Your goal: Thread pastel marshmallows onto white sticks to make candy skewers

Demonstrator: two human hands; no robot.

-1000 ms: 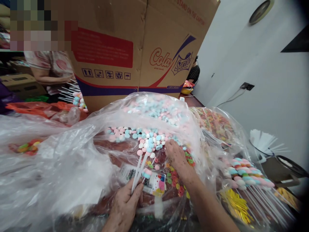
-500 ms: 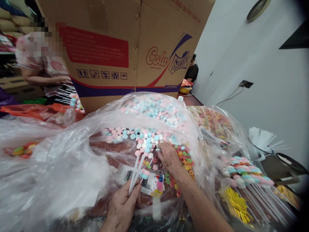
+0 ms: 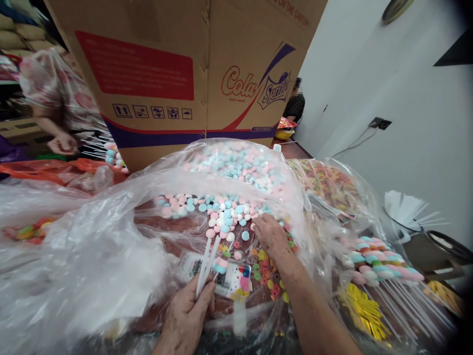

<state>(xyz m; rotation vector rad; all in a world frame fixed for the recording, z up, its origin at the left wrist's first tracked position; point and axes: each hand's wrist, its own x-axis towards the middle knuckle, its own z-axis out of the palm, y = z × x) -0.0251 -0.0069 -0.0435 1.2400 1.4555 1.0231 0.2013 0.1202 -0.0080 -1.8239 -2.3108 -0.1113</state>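
Several white sticks (image 3: pixel 207 266) are gripped in my left hand (image 3: pixel 188 313), low in the middle. Pink and blue marshmallows (image 3: pixel 220 266) are threaded on one of them. My right hand (image 3: pixel 273 241) reaches to the edge of a loose pile of pink, white and blue marshmallows (image 3: pixel 227 214). Its fingers are bent together, with a pink marshmallow (image 3: pixel 253 227) at the tips. Below that hand lie small ring-shaped candies (image 3: pixel 268 273) in several colours. A printed packet (image 3: pixel 236 281) rests just beyond my left hand.
A big cardboard carton (image 3: pixel 155 118) stands behind the clear bag (image 3: pixel 225 185) of marshmallows. Crumpled plastic (image 3: pixel 92 266) covers the left side. To the right are finished marshmallow skewers (image 3: pixel 384 261), gold ties (image 3: pixel 364 310) and white sticks (image 3: pixel 406 209). Another person's hand (image 3: pixel 62 144) shows at left.
My right hand has shifted right, leaving a blue marshmallow exposed at the pile's edge. My left hand stays nearly still with the sticks. The other person's hand at left has moved away from the skewers.
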